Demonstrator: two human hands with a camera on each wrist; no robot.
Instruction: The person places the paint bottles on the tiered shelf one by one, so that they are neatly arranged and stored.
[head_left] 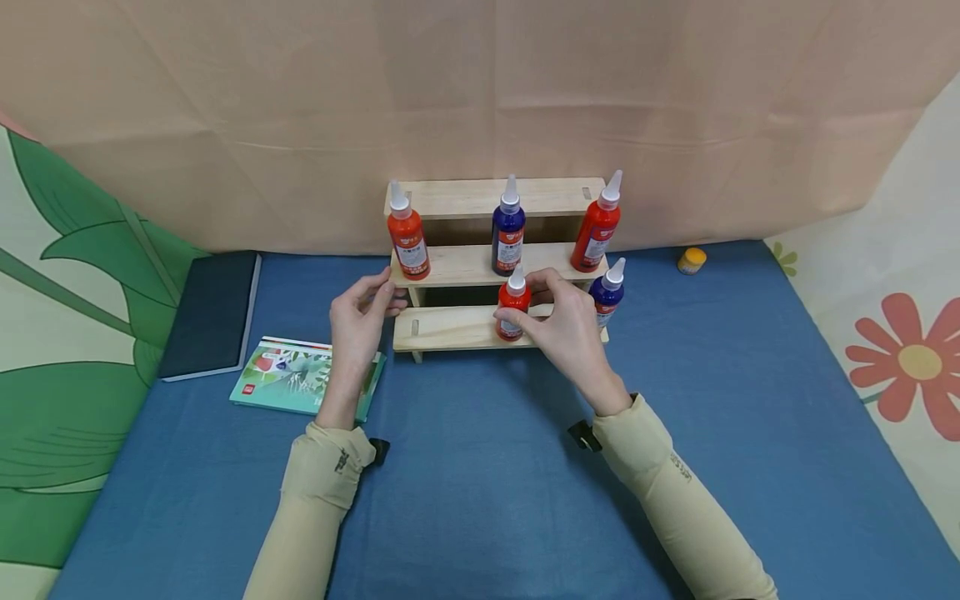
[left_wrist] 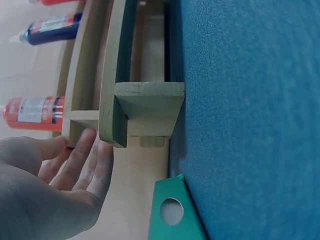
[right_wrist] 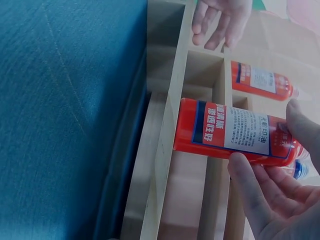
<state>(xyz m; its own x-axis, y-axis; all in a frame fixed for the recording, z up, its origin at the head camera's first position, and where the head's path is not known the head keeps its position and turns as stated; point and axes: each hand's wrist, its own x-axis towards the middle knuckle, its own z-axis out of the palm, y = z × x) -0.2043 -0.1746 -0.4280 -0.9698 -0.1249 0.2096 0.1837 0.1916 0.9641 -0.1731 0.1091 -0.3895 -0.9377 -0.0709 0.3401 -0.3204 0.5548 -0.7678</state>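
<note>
A three-step wooden rack [head_left: 457,327] stands at the table's back. My right hand [head_left: 566,321] holds a red ink bottle [head_left: 510,302] with a white nozzle cap between thumb and fingers; it stands upright on the lowest step. In the right wrist view the label of this red ink bottle [right_wrist: 235,127] faces the camera. A blue ink bottle [head_left: 606,293] is partly hidden behind that hand. At the rack's left end, my left hand [head_left: 360,321] touches the middle step with loosely extended fingers. The left wrist view shows its fingertips [left_wrist: 90,135] at the step's end.
On the middle step stand a red bottle [head_left: 408,237] at left, a blue bottle [head_left: 508,229] in the centre and another red bottle [head_left: 597,225] at right. A green book [head_left: 285,379] and a dark notebook [head_left: 210,312] lie left. A small yellow-capped jar [head_left: 692,260] sits right.
</note>
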